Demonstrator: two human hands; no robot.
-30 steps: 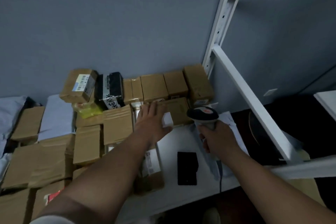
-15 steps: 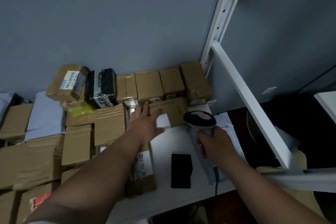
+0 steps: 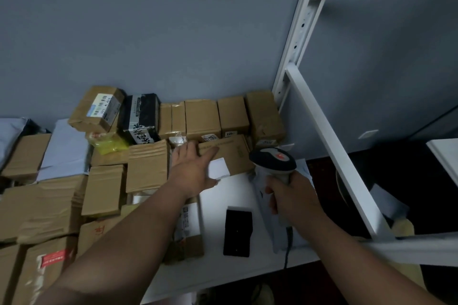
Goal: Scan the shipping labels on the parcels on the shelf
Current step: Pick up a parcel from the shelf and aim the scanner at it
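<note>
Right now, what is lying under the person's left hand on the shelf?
The left hand rests flat on a long brown parcel, beside its white label. The hand covers the parcel's left end, so anything printed there is hidden.

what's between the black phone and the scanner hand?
Head view: bare white shelf between the black phone and the right hand gripping the scanner; a pale mailer lies under the hand.

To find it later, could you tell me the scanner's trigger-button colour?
Red-orange, on the scanner head's dark top, in the head view.
</note>
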